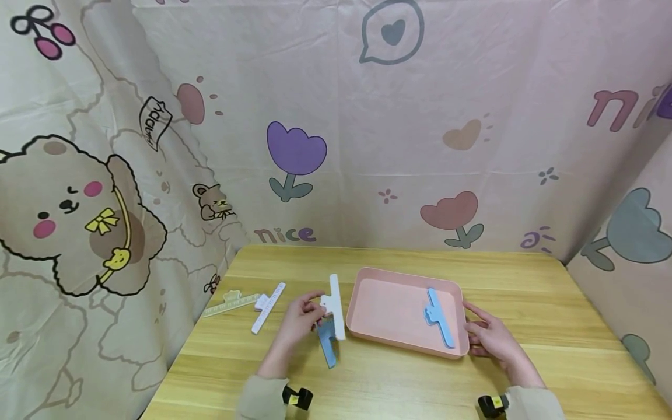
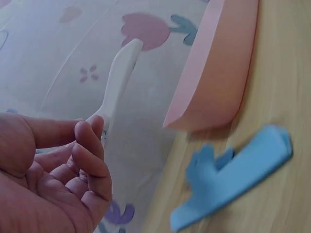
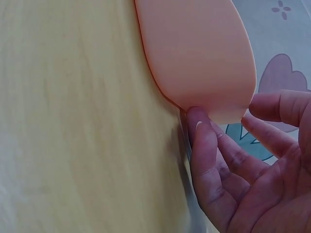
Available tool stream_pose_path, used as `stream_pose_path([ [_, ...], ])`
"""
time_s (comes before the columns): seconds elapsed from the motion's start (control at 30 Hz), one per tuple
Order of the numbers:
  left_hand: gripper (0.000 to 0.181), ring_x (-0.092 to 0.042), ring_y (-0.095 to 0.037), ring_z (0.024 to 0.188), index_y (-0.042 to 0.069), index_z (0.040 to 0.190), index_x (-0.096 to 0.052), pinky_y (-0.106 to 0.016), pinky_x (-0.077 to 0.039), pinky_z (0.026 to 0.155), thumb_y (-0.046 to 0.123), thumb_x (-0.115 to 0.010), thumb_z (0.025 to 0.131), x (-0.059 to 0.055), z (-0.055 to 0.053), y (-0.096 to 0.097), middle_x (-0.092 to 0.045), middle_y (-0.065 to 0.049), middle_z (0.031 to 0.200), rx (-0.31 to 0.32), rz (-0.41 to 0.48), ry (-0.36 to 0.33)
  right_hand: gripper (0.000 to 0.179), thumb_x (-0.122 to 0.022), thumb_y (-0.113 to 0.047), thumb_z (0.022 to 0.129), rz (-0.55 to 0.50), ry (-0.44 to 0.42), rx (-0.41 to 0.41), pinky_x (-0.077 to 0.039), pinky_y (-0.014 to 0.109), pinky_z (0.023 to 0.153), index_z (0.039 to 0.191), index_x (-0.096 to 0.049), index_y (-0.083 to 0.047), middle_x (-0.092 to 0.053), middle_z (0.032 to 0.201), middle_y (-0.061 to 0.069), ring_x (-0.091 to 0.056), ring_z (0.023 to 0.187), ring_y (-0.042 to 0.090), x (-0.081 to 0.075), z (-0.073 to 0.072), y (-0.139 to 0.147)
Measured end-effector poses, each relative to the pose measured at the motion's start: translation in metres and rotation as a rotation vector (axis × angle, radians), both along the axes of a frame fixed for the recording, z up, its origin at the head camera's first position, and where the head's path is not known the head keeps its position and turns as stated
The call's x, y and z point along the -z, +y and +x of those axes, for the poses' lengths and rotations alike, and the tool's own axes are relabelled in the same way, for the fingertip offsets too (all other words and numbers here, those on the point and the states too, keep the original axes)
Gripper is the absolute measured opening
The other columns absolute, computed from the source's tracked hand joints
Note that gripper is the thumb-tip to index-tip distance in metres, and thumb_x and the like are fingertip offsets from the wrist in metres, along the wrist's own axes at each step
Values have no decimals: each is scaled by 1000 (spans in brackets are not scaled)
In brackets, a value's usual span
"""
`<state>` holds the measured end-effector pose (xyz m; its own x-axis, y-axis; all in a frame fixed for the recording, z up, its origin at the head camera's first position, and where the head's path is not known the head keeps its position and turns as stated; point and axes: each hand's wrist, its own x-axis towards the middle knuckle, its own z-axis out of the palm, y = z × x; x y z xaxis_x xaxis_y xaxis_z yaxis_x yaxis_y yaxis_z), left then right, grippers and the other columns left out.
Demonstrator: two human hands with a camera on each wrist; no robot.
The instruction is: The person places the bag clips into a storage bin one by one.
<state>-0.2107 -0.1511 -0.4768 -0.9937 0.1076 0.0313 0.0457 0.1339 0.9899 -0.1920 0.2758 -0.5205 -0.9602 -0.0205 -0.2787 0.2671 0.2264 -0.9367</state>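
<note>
Between the thumb and fingers of my left hand (image 1: 303,318) is pinched a white long-bar clip (image 1: 337,306), raised above the table with its bar upright in the left wrist view. Under it, a blue clip (image 2: 233,179) lies on the wood, partly covered by the white one in the head view. To the right sits a shallow pink tray (image 1: 388,338) with a light blue clip (image 1: 439,318) inside, near its right end. Fingertips of my right hand (image 1: 490,335) touch the tray's outer right wall, spread from rim to base in the right wrist view.
Left of my left hand lie a white clip with ruler marks (image 1: 268,308) and a pale yellow-green ruler clip (image 1: 231,303), their ends close together. A wooden table (image 1: 409,391) carries everything. Behind and beside it hangs a printed cloth (image 1: 367,146).
</note>
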Motion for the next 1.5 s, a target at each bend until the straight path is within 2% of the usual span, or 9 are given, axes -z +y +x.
stream_pose_path([
  [0.17, 42, -55, -17, 62, -10, 133, -50, -20, -40, 49, -5, -59, 93, 1, -7, 21, -63, -17, 81, 75, -7, 0, 62, -49, -4, 99, 2, 2, 4, -56, 37, 59, 156, -24, -9, -60, 116, 23, -62, 72, 23, 1, 0, 0],
  [0.23, 40, -56, -18, 62, -11, 132, -50, -19, -39, 49, -6, -58, 93, -7, -6, 30, -62, -19, 80, 98, -6, 2, 62, -48, -4, 99, 9, 4, 9, -56, 37, 58, 156, -24, -9, -59, 117, 24, -62, 71, 23, 0, 0, -1],
  [0.4, 40, -57, -17, 61, -12, 132, -50, -19, -40, 50, -7, -58, 93, -11, -8, 50, -62, -23, 83, 140, -2, 12, 61, -47, -4, 99, 37, 4, 17, -56, 37, 58, 155, -25, -8, -58, 118, 26, -61, 69, 22, -3, 1, -4],
  [0.47, 42, -58, -15, 62, -10, 134, -49, -19, -41, 50, -5, -58, 93, -4, -13, 57, -62, -19, 82, 149, -1, 4, 60, -47, -4, 99, 39, 1, 16, -56, 37, 58, 155, -25, -8, -57, 118, 27, -60, 69, 22, -3, 2, -5],
  [0.53, 43, -57, -14, 62, -11, 135, -48, -20, -42, 51, -6, -57, 93, -3, -15, 65, -61, -17, 81, 158, 17, -18, 60, -47, -4, 99, 34, 1, 16, -56, 38, 58, 155, -25, -8, -57, 119, 27, -61, 70, 23, -3, 2, -5],
  [0.7, 44, -56, -16, 60, -13, 133, -46, -21, -41, 50, -8, -59, 92, 3, -21, 82, -62, -14, 77, 156, 13, -31, 60, -46, -4, 99, 26, 6, 16, -56, 38, 58, 155, -25, -8, -58, 118, 26, -61, 69, 22, -2, 1, -4],
  [1.0, 30, -61, -25, 60, -9, 118, -57, -29, -48, 52, -8, -63, 89, 14, -31, 103, -66, -16, 72, 108, -25, -17, 60, -47, -5, 100, 24, -1, 12, -56, 38, 58, 156, -25, -9, -59, 118, 25, -61, 70, 23, 0, 2, -2],
  [1.3, 29, -58, -18, 57, -3, 120, -59, -23, -40, 46, -4, -64, 91, 23, -35, 121, -66, -14, 74, 57, -60, -48, 61, -47, -4, 99, 4, -2, 11, -56, 37, 58, 156, -24, -9, -59, 119, 24, -63, 70, 24, 1, 2, -5],
  [1.5, 31, -57, -16, 55, -4, 120, -61, -21, -40, 44, -4, -65, 89, 32, -35, 139, -66, -9, 71, 73, -87, -58, 61, -47, -5, 99, 21, -8, 16, -56, 37, 59, 156, -24, -9, -57, 120, 25, -62, 70, 24, 0, 3, -3],
])
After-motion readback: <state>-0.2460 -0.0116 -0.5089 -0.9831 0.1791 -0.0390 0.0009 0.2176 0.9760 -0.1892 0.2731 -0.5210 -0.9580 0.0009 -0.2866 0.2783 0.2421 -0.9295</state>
